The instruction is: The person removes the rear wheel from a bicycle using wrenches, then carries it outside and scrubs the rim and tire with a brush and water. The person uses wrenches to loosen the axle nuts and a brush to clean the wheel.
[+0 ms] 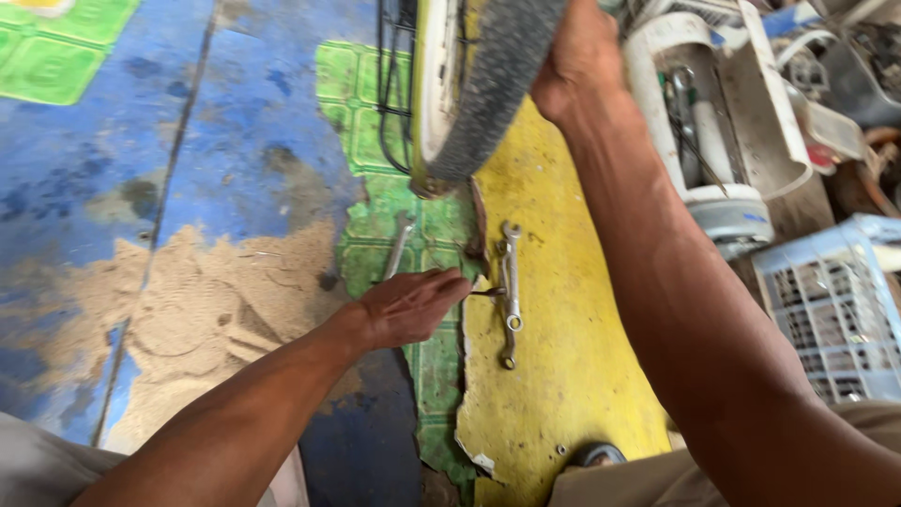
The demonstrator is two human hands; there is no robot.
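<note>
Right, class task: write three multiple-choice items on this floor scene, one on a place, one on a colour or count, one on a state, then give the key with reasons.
1. Where do the wrenches lie?
A. in the white basket
B. on the yellow floor patch
C. on the sand

2. What colour is the floor under the left hand?
A. red
B. green
C. black

3. What is the right hand doing?
A. gripping the tyre
B. lying flat on the floor
C. holding a wrench

Key:
1 B: the wrenches rest on the yellow patch, apart from the basket and the sand.
2 B: green tiles show around and below that hand.
3 A: the right hand is closed on the grey tyre, held upright above the floor.
</note>
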